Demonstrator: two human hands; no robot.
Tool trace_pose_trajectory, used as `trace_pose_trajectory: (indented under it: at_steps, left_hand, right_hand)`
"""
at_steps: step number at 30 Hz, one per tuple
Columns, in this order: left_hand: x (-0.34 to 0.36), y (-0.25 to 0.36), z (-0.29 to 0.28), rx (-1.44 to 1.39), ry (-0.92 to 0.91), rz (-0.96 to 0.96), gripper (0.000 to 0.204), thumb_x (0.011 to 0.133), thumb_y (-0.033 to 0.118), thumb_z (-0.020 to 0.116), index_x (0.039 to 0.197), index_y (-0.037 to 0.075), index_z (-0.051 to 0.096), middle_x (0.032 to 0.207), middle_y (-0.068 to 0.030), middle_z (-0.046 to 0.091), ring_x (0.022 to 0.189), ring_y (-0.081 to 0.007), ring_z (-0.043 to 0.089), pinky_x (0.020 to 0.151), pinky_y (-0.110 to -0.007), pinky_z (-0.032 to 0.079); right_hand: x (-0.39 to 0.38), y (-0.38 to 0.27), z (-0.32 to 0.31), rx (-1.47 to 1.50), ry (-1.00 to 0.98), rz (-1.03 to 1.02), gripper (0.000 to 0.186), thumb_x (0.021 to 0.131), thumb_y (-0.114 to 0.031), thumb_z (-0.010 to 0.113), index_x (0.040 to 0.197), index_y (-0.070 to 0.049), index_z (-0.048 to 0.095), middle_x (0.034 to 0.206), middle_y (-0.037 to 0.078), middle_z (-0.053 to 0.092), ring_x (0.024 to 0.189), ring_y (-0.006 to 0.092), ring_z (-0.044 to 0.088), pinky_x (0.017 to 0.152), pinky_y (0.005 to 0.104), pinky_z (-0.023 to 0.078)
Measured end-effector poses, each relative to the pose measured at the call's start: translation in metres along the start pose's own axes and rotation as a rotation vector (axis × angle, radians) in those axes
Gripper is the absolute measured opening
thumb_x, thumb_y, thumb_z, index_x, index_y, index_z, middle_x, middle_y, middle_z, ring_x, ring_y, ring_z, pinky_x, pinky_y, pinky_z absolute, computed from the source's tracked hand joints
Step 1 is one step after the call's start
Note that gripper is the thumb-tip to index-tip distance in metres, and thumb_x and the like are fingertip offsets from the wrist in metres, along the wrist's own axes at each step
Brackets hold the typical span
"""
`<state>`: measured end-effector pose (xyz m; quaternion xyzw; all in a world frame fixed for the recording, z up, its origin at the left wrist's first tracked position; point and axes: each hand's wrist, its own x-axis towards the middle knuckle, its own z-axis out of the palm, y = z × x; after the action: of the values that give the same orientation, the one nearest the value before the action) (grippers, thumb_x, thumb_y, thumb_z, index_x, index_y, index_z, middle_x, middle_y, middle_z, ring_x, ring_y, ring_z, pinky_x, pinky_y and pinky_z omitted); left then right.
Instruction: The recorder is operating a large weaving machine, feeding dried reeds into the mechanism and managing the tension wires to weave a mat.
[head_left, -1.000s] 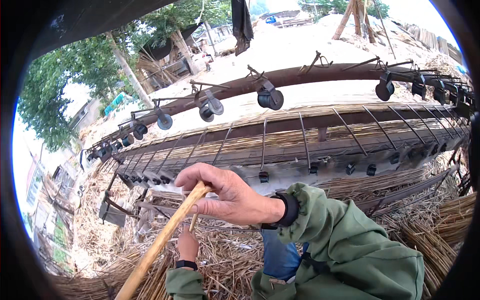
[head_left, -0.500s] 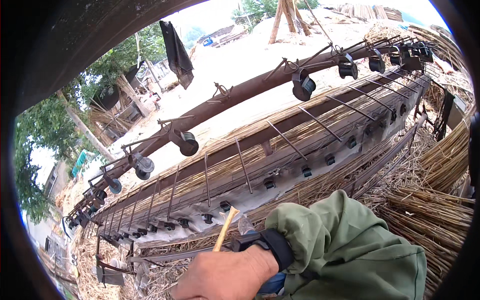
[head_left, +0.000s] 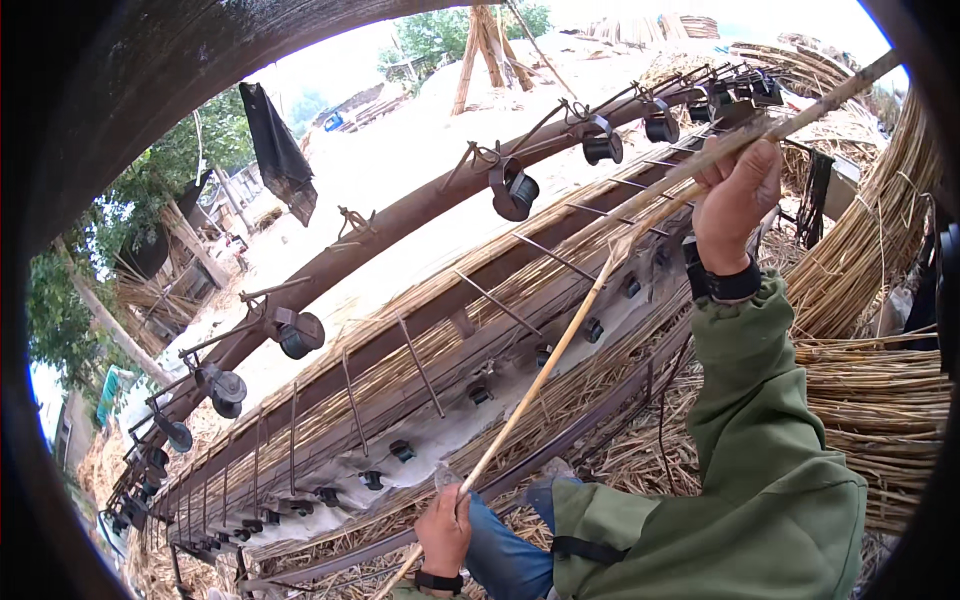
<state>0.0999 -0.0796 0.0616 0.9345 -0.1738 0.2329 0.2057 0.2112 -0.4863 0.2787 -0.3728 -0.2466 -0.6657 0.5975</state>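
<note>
My left hand (head_left: pixel 443 530) is low in the middle, closed round a thin, pale reed stalk (head_left: pixel 540 385). The stalk runs slantwise up to the right. Farther up on the right, my right hand (head_left: pixel 738 200) is raised, its fingers gripping reed stalks (head_left: pixel 840 98). These reach past the hand to the upper right and overlap the tip of the thin stalk. Both hands are in front of a long weaving frame, whose rusty pipe (head_left: pixel 400 220) carries hanging wire spools (head_left: pixel 513 192). Beneath it lies a layer of reeds (head_left: pixel 380 310) crossed by thin metal rods (head_left: pixel 420 365).
Tied reed bundles (head_left: pixel 880 215) stand at the right, with more reeds (head_left: pixel 870 400) stacked below them. A dark cloth (head_left: pixel 277 155) hangs at the upper left. Behind are a wooden tripod (head_left: pixel 490 50) and trees. Loose straw litters the ground round the frame.
My right hand has risen from the lower middle to the upper right, holding reeds. My left hand has come into view on the thin stalk. The whole view has shifted, moving the frame leftward.
</note>
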Motion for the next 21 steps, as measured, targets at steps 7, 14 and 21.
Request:
trace_pose_trajectory:
  at_steps: [7,14,21]
  left_hand:
    - [-0.055,-0.040,-0.023,0.239,-0.295,0.071,0.021,0.082,0.027,0.060,0.100,0.017,0.058,0.070,-0.0013,0.055,0.066,-0.0202,0.059,0.053,-0.034,0.048]
    - [-0.091,-0.066,-0.056,0.275,-0.464,0.010,0.025,0.080,0.020,0.057,0.104,0.014,0.055,0.079,-0.0041,0.055,0.078,-0.0223,0.058,0.059,-0.036,0.048]
    - [-0.113,-0.082,-0.063,0.171,-0.363,-0.078,0.025,0.082,0.021,0.056,0.106,0.014,0.054,0.083,-0.0053,0.055,0.080,-0.0244,0.057,0.063,-0.037,0.048]
  right_hand:
    - [-0.116,0.090,-0.275,-0.391,0.399,0.938,0.021,0.095,-0.021,0.041,0.108,-0.007,0.050,0.068,-0.002,0.045,0.054,0.0069,0.042,0.043,0.0204,0.033]
    - [-0.187,0.099,-0.385,-0.613,-0.181,1.165,0.039,0.097,-0.038,0.039,0.109,-0.002,0.048,0.101,0.015,0.060,0.072,0.0185,0.057,0.068,0.0305,0.052]
    - [-0.170,0.051,-0.229,-0.406,-0.292,1.099,0.035,0.097,-0.035,0.037,0.108,-0.003,0.047,0.100,0.013,0.058,0.077,0.0183,0.055,0.073,0.0299,0.050]
